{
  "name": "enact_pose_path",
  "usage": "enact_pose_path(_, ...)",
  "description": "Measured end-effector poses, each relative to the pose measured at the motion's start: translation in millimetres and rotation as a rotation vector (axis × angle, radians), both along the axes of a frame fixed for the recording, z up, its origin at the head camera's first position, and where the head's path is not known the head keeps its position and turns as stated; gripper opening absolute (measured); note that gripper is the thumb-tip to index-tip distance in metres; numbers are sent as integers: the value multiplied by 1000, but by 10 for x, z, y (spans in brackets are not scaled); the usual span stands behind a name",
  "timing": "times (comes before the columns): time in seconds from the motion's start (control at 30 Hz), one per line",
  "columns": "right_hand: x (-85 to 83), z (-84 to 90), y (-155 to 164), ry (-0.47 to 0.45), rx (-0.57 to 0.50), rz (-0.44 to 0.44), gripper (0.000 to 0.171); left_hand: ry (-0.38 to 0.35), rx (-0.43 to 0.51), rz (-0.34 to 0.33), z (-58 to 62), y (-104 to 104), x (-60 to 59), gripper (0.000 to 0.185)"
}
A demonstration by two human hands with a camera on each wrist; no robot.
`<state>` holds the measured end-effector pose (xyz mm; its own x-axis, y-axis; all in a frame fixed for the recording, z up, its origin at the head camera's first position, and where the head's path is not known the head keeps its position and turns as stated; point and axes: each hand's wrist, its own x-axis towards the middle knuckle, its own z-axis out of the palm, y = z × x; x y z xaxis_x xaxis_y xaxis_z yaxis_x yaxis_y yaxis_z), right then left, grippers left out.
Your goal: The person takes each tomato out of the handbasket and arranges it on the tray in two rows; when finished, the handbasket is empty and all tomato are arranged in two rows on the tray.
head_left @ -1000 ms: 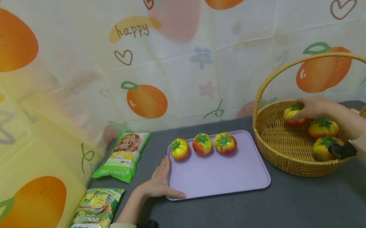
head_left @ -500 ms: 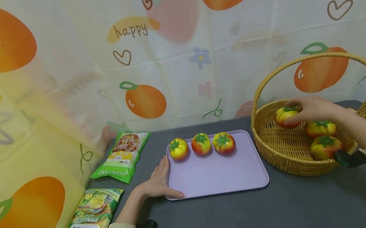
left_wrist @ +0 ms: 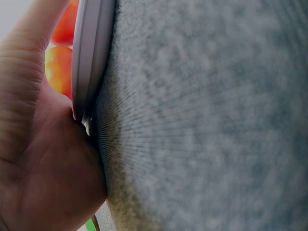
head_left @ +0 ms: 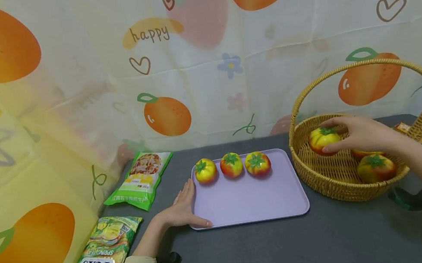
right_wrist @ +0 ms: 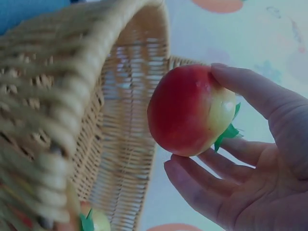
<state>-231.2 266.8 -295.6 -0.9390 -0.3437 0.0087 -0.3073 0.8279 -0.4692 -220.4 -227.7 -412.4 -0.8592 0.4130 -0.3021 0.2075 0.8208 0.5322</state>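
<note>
My right hand (head_left: 365, 132) pinches a ribbed red-and-yellow tomato (head_left: 320, 141) with green leaves between thumb and fingertips. It holds the tomato over the left part of the wicker basket (head_left: 328, 185); the right wrist view shows the red underside of the tomato (right_wrist: 185, 113) near the weave. More tomatoes lie in the basket, one (head_left: 375, 169) in front and another partly hidden behind my hand. With straight fingers and thumb spread, my left hand (head_left: 178, 210) rests at the left edge and front left corner of a lilac tray (head_left: 252, 202). Three tomatoes (head_left: 232, 165) sit in a row along its back.
Left of the tray lie a green-and-white food packet (head_left: 142, 180) and a green Fox's bag (head_left: 107, 246) on the dark grey table (head_left: 256, 252). The basket's tall handle (head_left: 356, 64) arches above my right hand. A fruit-printed cloth (head_left: 205, 84) hangs behind.
My right hand has moved left inside the basket, bringing the tomato away from the others and towards the basket's left side. The left hand stays at the tray.
</note>
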Motion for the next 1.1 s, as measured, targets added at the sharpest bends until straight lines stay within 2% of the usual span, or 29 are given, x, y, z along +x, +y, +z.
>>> enact_pose_path(0.17, 97, 13, -84, 47, -4, 3, 77, -1, -1, -2, 14, -11, 10, 137)
enact_pose_path(0.5, 223, 6, -355, 104, -61, 80, 70, 1, 0, -2, 19, -19, 5, 138)
enact_pose_path(0.77, 259, -18, -651, 46, -147, 154, 69, -5, -2, 4, 12, -2, 0, 136)
enact_pose_path(1.1, 213, -127, -931, -14, -172, 211, 68, -4, 2, 7, 8, 3, 3, 137)
